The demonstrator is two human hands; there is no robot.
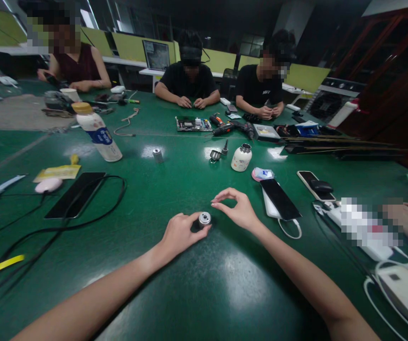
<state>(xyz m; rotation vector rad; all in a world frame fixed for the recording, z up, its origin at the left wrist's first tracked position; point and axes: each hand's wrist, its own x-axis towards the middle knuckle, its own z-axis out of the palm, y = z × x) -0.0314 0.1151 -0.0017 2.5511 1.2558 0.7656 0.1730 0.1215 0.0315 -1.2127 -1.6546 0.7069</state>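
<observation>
My left hand (182, 232) grips a small silver metal cylinder (204, 218) between thumb and forefinger. The cylinder stands upright on the green table, its round end face with dark holes turned up. Just right of it and a little above the table, my right hand (237, 208) has thumb and forefinger brought together in a pinch. Anything between those fingertips is too small to make out. A similar metal cylinder (158, 155) stands farther back on the table.
A white steel-mouthed bottle (241, 157) stands beyond my right hand, its metal cap (215, 155) beside it. Phones (280, 199) lie to the right, a tablet (76, 195) and black cable to the left. Farther back are a drink bottle (99, 135), a circuit board (193, 124), power drills and seated people.
</observation>
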